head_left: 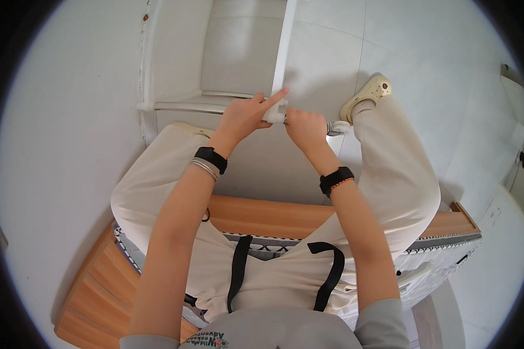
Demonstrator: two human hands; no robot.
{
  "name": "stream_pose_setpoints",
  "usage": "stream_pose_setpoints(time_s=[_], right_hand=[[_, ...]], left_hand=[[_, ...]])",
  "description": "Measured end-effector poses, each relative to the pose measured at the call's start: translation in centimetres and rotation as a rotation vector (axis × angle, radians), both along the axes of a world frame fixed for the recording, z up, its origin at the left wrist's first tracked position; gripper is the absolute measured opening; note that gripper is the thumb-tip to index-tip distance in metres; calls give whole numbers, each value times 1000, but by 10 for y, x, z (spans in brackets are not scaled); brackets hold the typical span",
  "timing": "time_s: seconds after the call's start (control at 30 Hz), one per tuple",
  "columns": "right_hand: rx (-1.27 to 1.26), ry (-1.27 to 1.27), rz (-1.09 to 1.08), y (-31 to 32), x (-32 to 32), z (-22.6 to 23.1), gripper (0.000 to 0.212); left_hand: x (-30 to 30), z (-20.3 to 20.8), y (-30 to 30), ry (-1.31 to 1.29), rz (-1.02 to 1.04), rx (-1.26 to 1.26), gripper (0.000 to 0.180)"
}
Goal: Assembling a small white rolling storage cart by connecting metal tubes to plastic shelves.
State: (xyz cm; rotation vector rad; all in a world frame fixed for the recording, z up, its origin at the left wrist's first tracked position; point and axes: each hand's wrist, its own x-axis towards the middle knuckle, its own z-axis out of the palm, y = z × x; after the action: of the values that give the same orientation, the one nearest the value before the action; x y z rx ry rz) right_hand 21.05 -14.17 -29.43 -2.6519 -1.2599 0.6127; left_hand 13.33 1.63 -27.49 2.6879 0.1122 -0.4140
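In front of me stands a white frame [281,52] with a corner fitting [275,111] at its near right end. My left hand [243,119] is closed around that corner, thumb and curled fingers on it, index finger stretched out along the top. Close on its right, my right hand [307,129] is wrapped round a rod-shaped tool [338,128]. The tool's pale grey end sticks out past the little-finger side. A thin metallic part shows between this fist and the corner fitting. It looks like a screwdriver, but my fingers hide most of it.
White bars [189,107] of the frame run left toward the wall [58,128]. My feet in cream clogs [375,90] stand either side of the corner. I sit on a wooden bench [268,215] with a patterned cushion [436,267]. Pale tiled floor [425,75] lies ahead.
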Motion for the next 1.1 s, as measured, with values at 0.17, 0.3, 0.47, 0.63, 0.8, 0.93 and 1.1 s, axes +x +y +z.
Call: stream_pose_setpoints(time_s=[0.17, 0.3, 0.47, 0.63, 0.8, 0.93, 1.1], right_hand=[[-73, 397, 111, 11, 32, 2, 15], [-561, 1008, -24, 29, 49, 6, 26], [-396, 671, 92, 24, 35, 12, 24], [-275, 502, 32, 19, 22, 23, 19], [-134, 214, 35, 13, 6, 12, 12], [-23, 79, -12, 8, -8, 7, 8], [73, 39, 27, 2, -3, 1, 7]], left_hand=[[1, 3, -5, -27, 20, -5, 92], [2, 0, -6, -74, 19, -1, 91], [-1, -1, -2, -9, 17, 4, 91], [-1, 2, 1, -8, 8, 28, 91], [-2, 0, 2, -3, 4, 3, 92], [-3, -1, 4, 8, -11, 14, 92], [-2, 1, 1, -7, -2, 33, 92]])
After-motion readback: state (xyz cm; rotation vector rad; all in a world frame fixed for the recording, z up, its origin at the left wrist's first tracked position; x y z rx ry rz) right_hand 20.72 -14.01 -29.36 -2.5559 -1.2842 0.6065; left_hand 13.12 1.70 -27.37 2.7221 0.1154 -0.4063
